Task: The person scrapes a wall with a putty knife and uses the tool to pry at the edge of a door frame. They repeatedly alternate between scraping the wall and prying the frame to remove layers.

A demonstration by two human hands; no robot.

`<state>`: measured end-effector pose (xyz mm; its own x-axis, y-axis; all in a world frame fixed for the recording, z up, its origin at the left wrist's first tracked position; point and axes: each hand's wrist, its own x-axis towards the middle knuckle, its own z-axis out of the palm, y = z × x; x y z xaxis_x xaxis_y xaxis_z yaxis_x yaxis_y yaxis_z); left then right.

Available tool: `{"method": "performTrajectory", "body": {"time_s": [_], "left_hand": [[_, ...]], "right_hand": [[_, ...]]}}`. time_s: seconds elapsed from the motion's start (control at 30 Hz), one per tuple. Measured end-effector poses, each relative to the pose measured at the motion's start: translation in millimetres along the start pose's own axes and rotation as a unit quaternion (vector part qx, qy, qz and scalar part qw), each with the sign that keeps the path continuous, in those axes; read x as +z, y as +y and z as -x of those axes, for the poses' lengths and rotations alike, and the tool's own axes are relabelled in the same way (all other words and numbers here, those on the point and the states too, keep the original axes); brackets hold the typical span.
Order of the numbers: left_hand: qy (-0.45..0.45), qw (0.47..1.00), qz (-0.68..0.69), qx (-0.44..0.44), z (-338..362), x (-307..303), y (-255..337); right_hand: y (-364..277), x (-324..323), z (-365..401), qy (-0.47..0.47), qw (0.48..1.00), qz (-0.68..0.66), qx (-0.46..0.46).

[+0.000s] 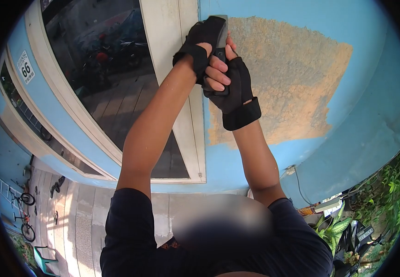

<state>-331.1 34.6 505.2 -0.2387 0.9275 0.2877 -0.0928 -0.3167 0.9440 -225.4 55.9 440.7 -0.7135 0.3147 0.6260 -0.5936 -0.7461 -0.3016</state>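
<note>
Gripping probable tool (220,51), patchy wall (283,78), glass pane (116,87)

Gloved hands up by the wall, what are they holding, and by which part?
A grey-black tool: left hand over its upper end, right hand around its lower part.

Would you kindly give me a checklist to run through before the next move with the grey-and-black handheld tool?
1. Left hand and right hand both on the grey-and-black handheld tool: ok.
2. Fingertips covered by the black fingerless gloves: not ok, they are bare.
3. Tool's contact with the rough tan-and-grey wall patch: cannot tell.
4. Gap to the off-white frame: cannot tell.
5. Patch visible beside the hands: ok.
</note>
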Motion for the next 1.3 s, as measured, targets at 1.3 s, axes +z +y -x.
{"method": "performTrajectory", "body": {"time_s": [1.3], "left_hand": [[0.0, 0.998, 0.043, 0.045, -1.3, 17.6, -26.9]], "right_hand": [[-33.1, -5.2, 17.4, 0.017, 0.995, 0.068, 0.074]]}}
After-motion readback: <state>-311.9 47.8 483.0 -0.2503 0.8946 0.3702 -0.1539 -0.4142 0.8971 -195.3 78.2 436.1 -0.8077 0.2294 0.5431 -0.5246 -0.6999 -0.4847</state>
